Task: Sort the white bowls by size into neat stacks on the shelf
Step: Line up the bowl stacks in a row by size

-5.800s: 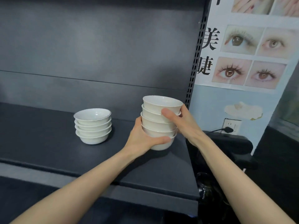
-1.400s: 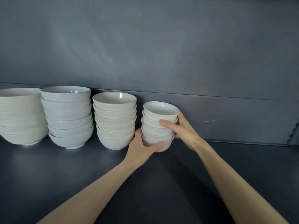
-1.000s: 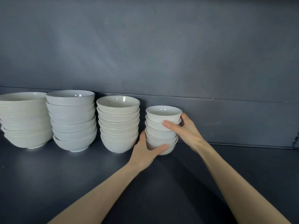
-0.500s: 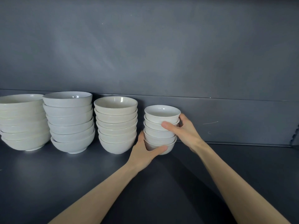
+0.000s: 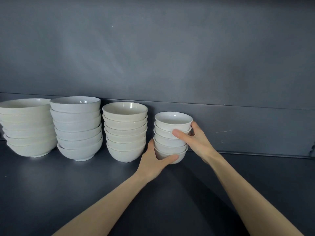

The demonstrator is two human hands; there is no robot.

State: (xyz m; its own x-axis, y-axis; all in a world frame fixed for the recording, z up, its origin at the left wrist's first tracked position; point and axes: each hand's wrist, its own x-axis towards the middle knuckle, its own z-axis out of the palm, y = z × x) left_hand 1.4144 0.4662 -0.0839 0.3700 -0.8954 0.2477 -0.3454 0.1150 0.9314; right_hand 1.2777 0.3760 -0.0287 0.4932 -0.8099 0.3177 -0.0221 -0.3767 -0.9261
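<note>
On shelf (image 5: 51,184), four stacks (image 5: 125,133); left hand (image 5: 153,165), right hand (image 5: 196,141), fingers (image 5: 180,135) round five-bowl stack (image 5: 170,144)

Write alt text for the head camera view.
A left hand and a right hand grip a stack of small white bowls on a dark shelf. Three stacks of larger bowls stand to its left.

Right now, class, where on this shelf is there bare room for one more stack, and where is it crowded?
Free: the shelf right of the smallest stack, beyond the right hand; also the front strip before the three larger stacks. Crowded: the back row, with narrow gaps, one filled by the left hand.
</note>
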